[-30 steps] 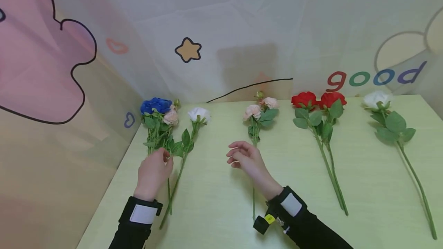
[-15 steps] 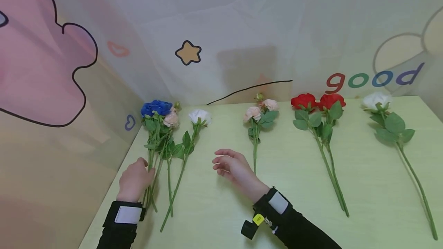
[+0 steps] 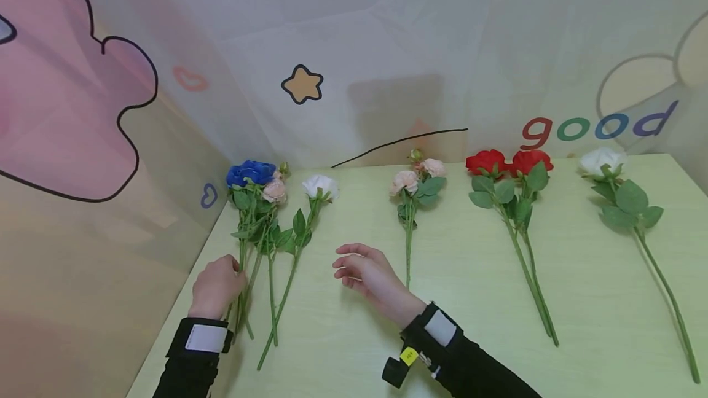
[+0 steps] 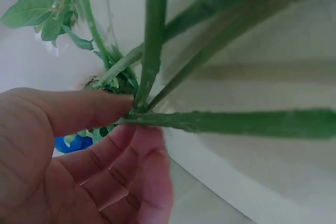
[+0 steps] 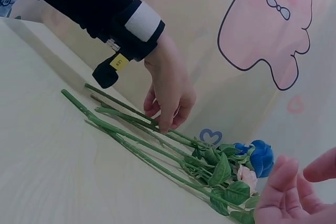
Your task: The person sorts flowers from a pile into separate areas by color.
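Observation:
At the table's left, my left hand pinches a green stem between thumb and fingertips. More stems fan out right by the fingertips in the left wrist view. They belong to a bunch lying on the table, with blue roses and a pale pink flower at its head. Just right of the bunch, a white rose lies with its stem slanting across another. My right hand hovers over the middle, palm facing left, fingers loosely bent and holding nothing.
Pale pink flowers lie beyond my right hand, their stem partly hidden by it. Two red roses and another white rose lie farther right on the pale table. A printed cloth hangs behind.
My left hand has moved left and toward me, from over the middle stems to the bunch's left stems, and grips there. My right hand has drifted left and slightly nearer.

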A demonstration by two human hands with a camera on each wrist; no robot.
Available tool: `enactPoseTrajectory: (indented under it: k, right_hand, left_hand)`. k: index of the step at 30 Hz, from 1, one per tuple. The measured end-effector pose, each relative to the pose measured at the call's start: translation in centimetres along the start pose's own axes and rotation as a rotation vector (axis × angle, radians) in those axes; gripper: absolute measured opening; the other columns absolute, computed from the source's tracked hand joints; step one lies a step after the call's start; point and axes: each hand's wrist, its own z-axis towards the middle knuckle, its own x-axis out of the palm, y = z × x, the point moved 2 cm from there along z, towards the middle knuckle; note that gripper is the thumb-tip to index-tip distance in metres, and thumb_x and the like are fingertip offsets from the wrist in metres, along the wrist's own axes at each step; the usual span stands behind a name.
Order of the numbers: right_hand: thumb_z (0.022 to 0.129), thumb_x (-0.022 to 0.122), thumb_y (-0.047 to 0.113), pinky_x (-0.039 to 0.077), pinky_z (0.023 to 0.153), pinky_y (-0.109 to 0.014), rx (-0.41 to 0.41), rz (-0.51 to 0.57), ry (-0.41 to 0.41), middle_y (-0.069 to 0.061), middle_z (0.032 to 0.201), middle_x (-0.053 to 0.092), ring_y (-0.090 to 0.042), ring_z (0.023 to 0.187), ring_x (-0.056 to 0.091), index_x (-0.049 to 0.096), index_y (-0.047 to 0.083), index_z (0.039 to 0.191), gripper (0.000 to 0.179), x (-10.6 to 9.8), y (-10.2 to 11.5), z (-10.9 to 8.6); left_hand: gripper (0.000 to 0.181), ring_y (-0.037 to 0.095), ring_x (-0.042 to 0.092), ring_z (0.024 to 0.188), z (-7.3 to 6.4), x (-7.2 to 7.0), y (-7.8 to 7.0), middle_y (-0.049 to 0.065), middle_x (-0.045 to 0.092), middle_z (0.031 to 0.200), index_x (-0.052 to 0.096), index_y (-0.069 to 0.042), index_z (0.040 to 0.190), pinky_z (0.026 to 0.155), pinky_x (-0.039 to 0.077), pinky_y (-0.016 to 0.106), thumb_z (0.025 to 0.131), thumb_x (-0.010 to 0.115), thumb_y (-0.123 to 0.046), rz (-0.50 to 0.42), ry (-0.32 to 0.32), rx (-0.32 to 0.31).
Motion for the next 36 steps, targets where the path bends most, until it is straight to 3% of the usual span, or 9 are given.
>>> enactPoseTrajectory:
  k: [5, 13, 19, 29, 36]
  right_hand:
    - [0.097, 0.052, 0.005, 0.05, 0.071, -0.018, 0.003, -0.005, -0.004, 0.0, 0.089, 0.062, -0.011, 0.078, 0.061, 0.057, 0.001, 0.119, 0.023, -0.1, 0.0, -0.1]
    - [0.097, 0.053, 0.005, 0.05, 0.071, -0.019, -0.011, -0.022, 0.0, -0.001, 0.089, 0.063, -0.011, 0.078, 0.061, 0.056, -0.001, 0.121, 0.025, -0.5, 0.2, -0.1]
    - [0.097, 0.052, 0.005, 0.05, 0.07, -0.018, -0.025, -0.039, -0.005, 0.0, 0.089, 0.063, -0.011, 0.077, 0.061, 0.055, -0.003, 0.123, 0.027, -0.8, 0.6, -0.3]
    - [0.099, 0.05, 0.005, 0.051, 0.074, -0.019, -0.056, -0.073, 0.012, 0.001, 0.09, 0.062, -0.012, 0.081, 0.061, 0.056, 0.0, 0.12, 0.022, -2.1, 1.1, -0.7]
    - [0.1, 0.051, 0.006, 0.051, 0.074, -0.019, -0.084, -0.106, -0.023, 0.003, 0.089, 0.063, -0.012, 0.08, 0.061, 0.055, -0.005, 0.122, 0.025, -4.0, 1.7, -1.4]
  left_hand:
    - [0.021, 0.022, 0.053, 0.06, 0.0, -0.4, 0.2, 0.016, 0.066, 0.079, 0.065, 0.005, 0.101, 0.051, 0.04, 0.032, 0.094, 0.056, -0.012, -0.054, 0.003, 0.025]
    - [0.027, 0.024, 0.063, 0.075, -0.3, -1.2, 0.1, 0.021, 0.07, 0.094, 0.065, 0.01, 0.106, 0.061, 0.047, 0.032, 0.096, 0.06, -0.015, -0.16, -0.006, 0.08]
    - [0.026, 0.022, 0.061, 0.075, -0.7, -1.5, -0.5, 0.019, 0.067, 0.093, 0.064, 0.009, 0.108, 0.063, 0.046, 0.031, 0.098, 0.059, -0.014, -0.217, -0.03, 0.103]
    - [0.021, 0.017, 0.058, 0.068, -1.4, -1.8, -2.8, 0.018, 0.069, 0.093, 0.064, 0.007, 0.107, 0.058, 0.044, 0.027, 0.098, 0.059, -0.012, -0.288, -0.077, 0.135]
    - [0.02, 0.015, 0.059, 0.065, -1.6, -1.5, -5.4, 0.017, 0.068, 0.091, 0.064, 0.005, 0.106, 0.057, 0.044, 0.026, 0.098, 0.06, -0.012, -0.347, -0.074, 0.181]
